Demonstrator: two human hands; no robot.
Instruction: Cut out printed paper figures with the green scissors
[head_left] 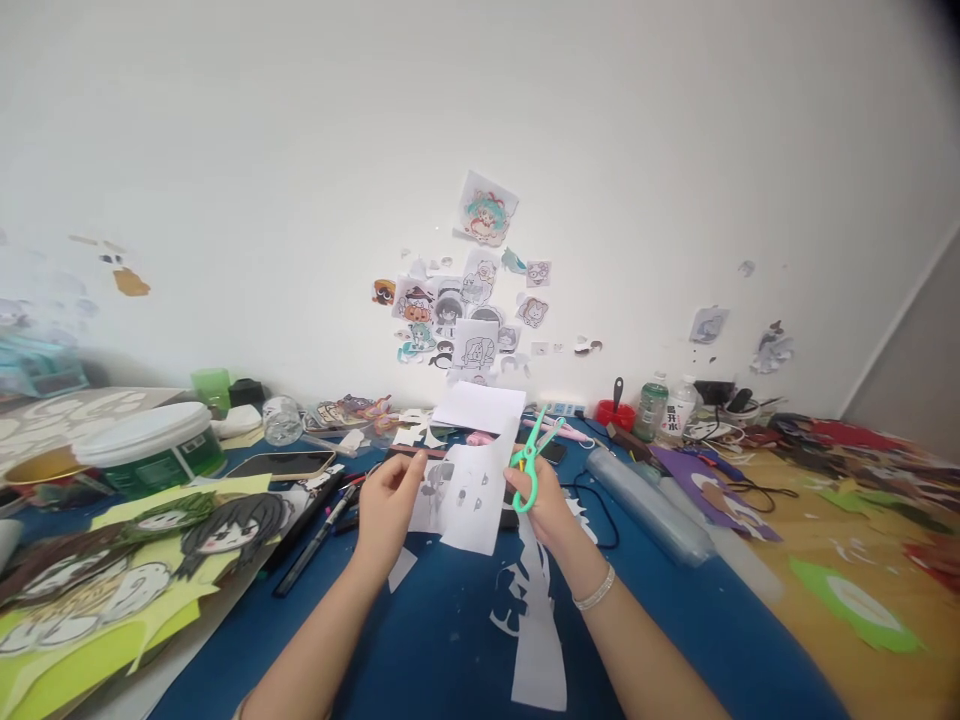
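My left hand (390,500) is closed, thumb and forefinger together, beside the left edge of a white printed paper (472,500); whatever it pinches is too small to make out. Green-handled scissors (529,465) are in my right hand (544,500), blades pointing up and slightly apart. The right hand's fingers also touch the paper's right edge. Small grey figures show on the paper, with a darker grey drawing at its left. Cut white paper scraps (538,640) lie on the blue mat (442,640) below.
Yellow-green sheets with cartoon cutouts (232,530), pens (307,550), a phone (281,464) and a white-lidded tub (150,445) are at the left. To the right are a clear plastic roll (649,505), a purple sheet (712,490) and bottles (652,405). Drawings (487,210) hang on the wall.
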